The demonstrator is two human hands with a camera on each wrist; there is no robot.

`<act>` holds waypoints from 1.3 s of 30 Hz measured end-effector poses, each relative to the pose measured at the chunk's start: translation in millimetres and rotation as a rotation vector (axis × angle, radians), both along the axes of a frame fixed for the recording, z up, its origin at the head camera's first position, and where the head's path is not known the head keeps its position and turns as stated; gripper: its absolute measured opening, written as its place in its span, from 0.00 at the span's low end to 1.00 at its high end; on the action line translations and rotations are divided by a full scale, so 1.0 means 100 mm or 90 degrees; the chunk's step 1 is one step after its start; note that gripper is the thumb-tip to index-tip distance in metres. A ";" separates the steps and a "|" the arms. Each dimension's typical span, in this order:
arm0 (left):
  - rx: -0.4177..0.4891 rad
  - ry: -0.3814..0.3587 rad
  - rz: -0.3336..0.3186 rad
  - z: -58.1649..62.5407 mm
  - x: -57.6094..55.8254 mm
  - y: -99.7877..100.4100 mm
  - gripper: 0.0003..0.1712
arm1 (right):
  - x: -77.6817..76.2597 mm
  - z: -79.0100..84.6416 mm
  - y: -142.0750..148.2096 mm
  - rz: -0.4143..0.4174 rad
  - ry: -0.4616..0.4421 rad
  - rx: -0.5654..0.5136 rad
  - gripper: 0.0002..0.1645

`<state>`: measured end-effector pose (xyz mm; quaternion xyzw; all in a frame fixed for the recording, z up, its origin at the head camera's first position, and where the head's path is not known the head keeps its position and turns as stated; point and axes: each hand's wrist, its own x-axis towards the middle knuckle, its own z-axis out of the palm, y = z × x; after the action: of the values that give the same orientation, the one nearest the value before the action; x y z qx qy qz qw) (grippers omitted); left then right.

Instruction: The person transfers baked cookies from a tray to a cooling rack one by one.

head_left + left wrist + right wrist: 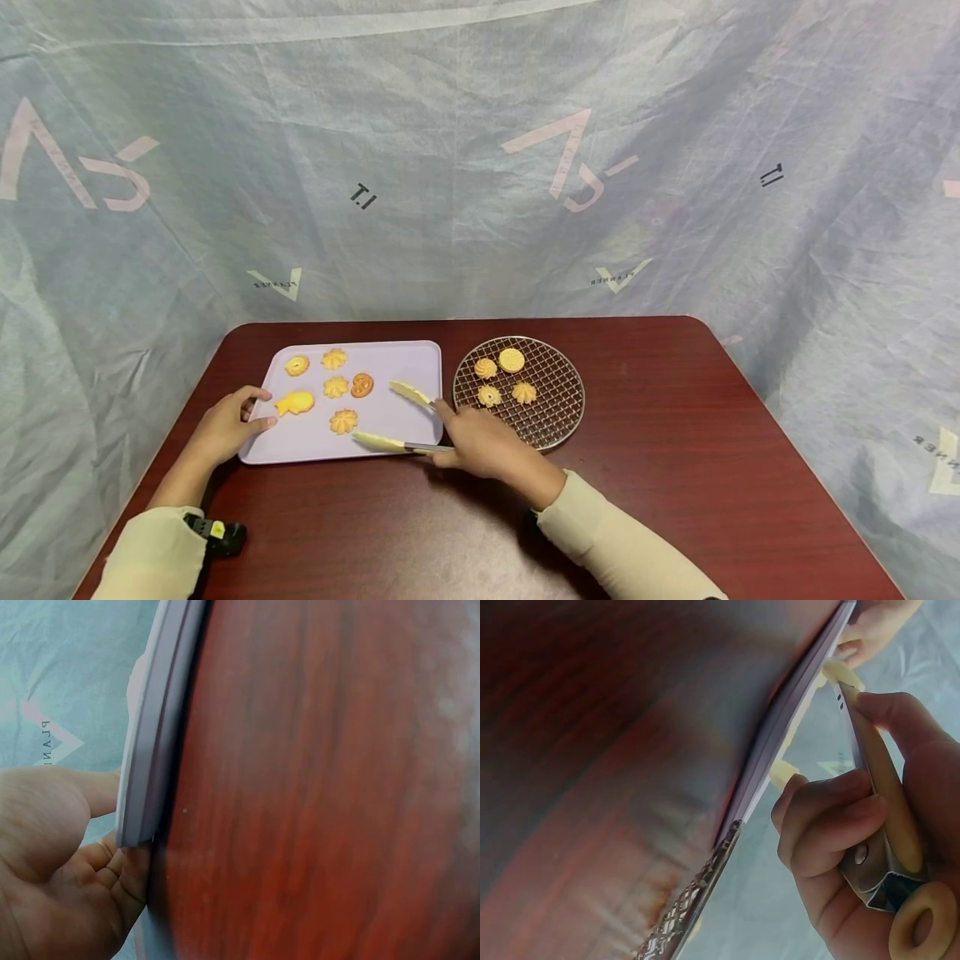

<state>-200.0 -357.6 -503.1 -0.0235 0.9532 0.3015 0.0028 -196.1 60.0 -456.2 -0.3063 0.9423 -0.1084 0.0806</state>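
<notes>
My right hand (480, 442) holds a pair of tongs (381, 440) with pale yellow tips and metal arms. The arms are spread apart over the right part of a lilac tray (397, 367), with nothing between the tips. A flower-shaped cookie (343, 421) lies just left of the nearer tip, and a pretzel-shaped cookie (362, 385) left of the farther one. The tongs' yellow end ring (924, 922) shows in the right wrist view. At the tray's left edge, my left hand (225, 425) grips the rim, its thumb nearest a fish-shaped cookie (295, 403).
A ring cookie (297, 365) and two more flower-shaped cookies (334, 359) share the tray. Right beside it stands a round wire rack (555, 392) bearing several cookies, among them a round one (512, 360). Both rest on a dark red table (675, 467) before a grey curtain (450, 233).
</notes>
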 end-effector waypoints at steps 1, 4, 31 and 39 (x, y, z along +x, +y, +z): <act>-0.001 0.001 -0.001 0.00 0.00 0.00 0.24 | 0.00 0.01 -0.01 0.003 0.001 0.002 0.55; -0.004 0.004 -0.003 -0.01 0.00 0.00 0.24 | -0.01 0.02 -0.03 0.015 0.010 0.012 0.54; -0.004 0.005 -0.011 -0.02 0.00 -0.01 0.24 | -0.01 -0.04 -0.38 0.054 0.021 0.073 0.51; -0.006 0.009 -0.010 -0.02 0.00 0.00 0.24 | 0.07 -0.10 -0.51 0.052 0.058 0.078 0.46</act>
<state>-199.9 -357.8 -504.8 -0.0141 0.9548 0.2968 -0.0015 -188.8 9.3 -466.2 -0.3437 0.9365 -0.0335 0.0605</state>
